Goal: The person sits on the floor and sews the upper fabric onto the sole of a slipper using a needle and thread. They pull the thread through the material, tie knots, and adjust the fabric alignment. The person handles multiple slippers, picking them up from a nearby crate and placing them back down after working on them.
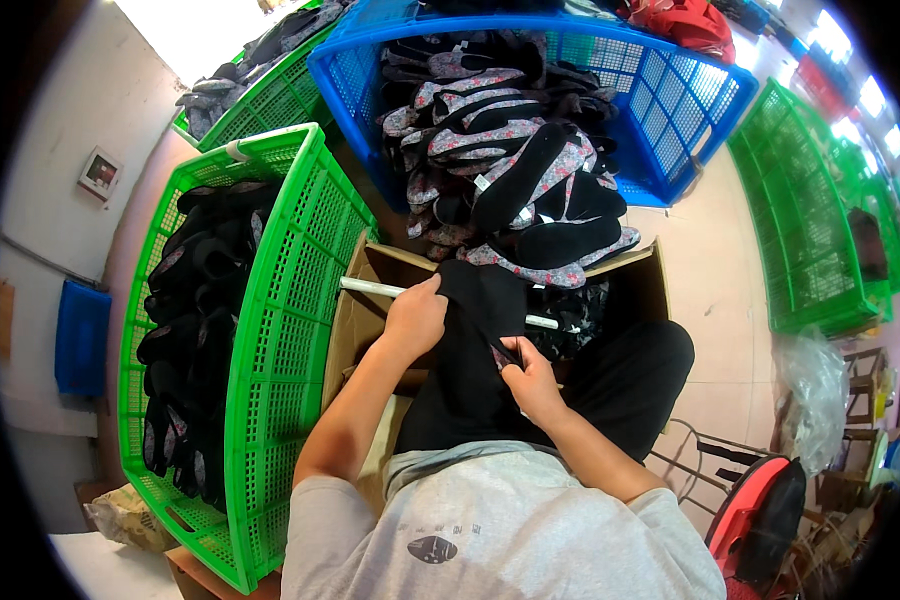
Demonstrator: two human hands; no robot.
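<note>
Left hand (415, 318): fingers curled nearly closed, thumb and forefinger pinching the upper edge of the black piece at my hand's 1 o'clock.
Right hand (535, 385): half curled, thumb and forefinger grasping the piece's lower edge, where a small floral patch shows at the hand's 11 o'clock.
Black piece (483, 322): between my two hands, above my lap; black against my black trousers (635, 380), so I can't be sure where it ends.
White rod (372, 287): emerges at my left hand's 10 o'clock, passes behind the piece, shows again at my right hand's 12.
Cardboard box (654, 278): at 12 o'clock, just beyond my knees.
Floral slippers (515, 165): heaped at 12 o'clock, in the blue crate (670, 110).
Green crate (285, 330): at 9 o'clock, filled with black slippers (198, 330).
</note>
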